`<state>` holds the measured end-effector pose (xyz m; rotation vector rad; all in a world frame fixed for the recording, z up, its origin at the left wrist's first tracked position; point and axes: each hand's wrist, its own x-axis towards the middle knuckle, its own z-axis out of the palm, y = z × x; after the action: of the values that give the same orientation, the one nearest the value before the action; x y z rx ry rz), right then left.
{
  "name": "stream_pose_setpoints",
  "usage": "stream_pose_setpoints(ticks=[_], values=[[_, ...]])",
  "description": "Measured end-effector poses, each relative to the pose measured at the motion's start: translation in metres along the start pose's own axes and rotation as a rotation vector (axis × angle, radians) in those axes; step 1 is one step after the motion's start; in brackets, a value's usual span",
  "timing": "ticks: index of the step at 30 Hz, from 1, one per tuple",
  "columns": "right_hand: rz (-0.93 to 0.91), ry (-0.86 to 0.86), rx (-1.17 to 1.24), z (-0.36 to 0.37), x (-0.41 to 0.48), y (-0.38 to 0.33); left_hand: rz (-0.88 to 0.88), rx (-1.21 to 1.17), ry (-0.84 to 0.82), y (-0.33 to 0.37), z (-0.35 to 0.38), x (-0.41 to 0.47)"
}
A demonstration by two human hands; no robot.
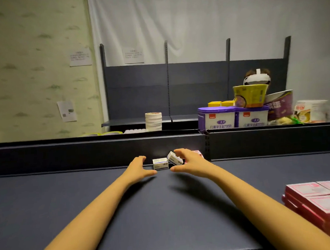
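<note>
The shelf [107, 204] lies open up to its back wall [85, 154]; red boxes [317, 199] crowd the right edge.

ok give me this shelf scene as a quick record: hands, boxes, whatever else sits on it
surface: dark shelf with a low back wall
left hand: open, fingers spread, just left of the small boxes
right hand: open, fingers arched by the tilted box; contact unclear
flat white box: lies level against the back wall
tilted white box: leans, one end raised, right of the flat one
pink box: mostly hidden behind the right hand
red box stack: at the shelf's near right
</note>
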<state>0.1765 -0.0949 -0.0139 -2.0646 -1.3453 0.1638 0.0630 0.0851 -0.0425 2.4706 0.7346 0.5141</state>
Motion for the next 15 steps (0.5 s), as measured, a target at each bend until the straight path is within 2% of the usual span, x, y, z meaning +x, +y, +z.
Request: stream_pose_setpoints(ticks=[8, 15], values=[[0.076, 0.047, -0.365, 0.012, 0.055, 0.035, 0.032, -0.045, -0.077, -0.007, 0.014, 0.033], [0.077, 0.042, -0.470, 0.020, 0.072, 0.041, 0.036, -0.091, -0.048, -0.012, 0.015, 0.041]])
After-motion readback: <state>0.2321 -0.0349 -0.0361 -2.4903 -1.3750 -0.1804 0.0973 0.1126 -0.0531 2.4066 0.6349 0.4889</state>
